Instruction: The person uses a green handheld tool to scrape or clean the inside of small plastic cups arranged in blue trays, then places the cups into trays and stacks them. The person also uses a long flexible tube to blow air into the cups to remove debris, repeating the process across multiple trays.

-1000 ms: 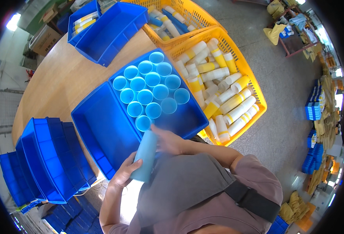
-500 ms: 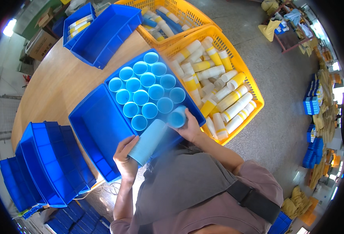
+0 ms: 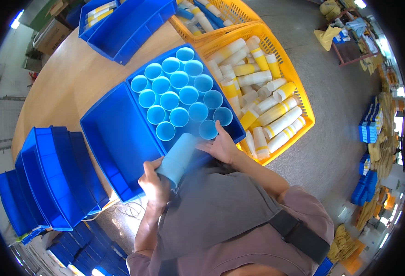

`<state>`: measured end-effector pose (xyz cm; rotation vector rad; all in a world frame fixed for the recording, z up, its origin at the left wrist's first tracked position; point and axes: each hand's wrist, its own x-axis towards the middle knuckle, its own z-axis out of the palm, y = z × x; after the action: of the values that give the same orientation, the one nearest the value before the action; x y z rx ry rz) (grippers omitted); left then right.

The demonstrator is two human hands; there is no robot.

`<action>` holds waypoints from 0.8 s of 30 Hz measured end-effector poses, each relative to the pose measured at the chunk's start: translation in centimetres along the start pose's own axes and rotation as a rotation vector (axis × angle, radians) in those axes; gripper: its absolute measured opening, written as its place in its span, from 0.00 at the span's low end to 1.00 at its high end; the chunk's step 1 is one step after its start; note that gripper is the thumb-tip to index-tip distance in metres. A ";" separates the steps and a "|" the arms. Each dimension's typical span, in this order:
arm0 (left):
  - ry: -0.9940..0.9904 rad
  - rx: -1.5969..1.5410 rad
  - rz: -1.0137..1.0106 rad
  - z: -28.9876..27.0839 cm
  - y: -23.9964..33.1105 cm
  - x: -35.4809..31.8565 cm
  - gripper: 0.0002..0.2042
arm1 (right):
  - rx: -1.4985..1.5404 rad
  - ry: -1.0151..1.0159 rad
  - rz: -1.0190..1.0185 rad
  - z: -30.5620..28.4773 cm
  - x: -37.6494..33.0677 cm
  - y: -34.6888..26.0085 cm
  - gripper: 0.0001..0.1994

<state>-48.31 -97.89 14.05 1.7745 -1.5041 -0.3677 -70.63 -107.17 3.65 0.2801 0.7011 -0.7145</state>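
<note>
My left hand [image 3: 155, 184] is wrapped round a long light-blue cylinder [image 3: 178, 156], tilted over the near end of a blue tray [image 3: 171, 143]. Whether it is one piece or several cups nested together, I cannot tell. My right hand [image 3: 222, 146] has its fingers spread, holding nothing. Its fingertips are beside a light-blue cup [image 3: 207, 129] at the near right of the tray. Several more light-blue cups [image 3: 179, 79] stand upright in staggered rows there, mouths facing up.
A second blue tray [image 3: 119, 142] with a bare bottom adjoins on the left. Stacked blue bins [image 3: 64, 177] stand at the table's [image 3: 60, 87] left edge. Yellow baskets [image 3: 309, 108] on the right hold white and yellow tubes. More blue trays [image 3: 133, 32] lie at the far side.
The cup that my right hand held now stands in the tray, and that hand has let go and opened. My left hand still holds the cylinder, now slightly more upright. The whole view has shifted slightly.
</note>
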 end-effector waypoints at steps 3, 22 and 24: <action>-0.126 0.109 -0.132 1.5 -0.4 0.8 0.12 | -0.131 0.066 0.038 -1.0 -0.6 0.4 0.36; -0.251 -0.305 -0.291 -0.7 -0.9 2.7 0.16 | -2.079 0.097 -1.298 5.3 -8.5 -0.4 0.34; -0.293 -0.080 -0.088 0.8 -2.8 2.9 0.13 | -1.694 0.241 -1.153 3.8 -8.4 -1.5 0.36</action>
<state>-46.08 -100.90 12.26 1.7848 -1.5877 -0.7489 -74.33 -105.84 12.13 -1.7393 1.4654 -0.8892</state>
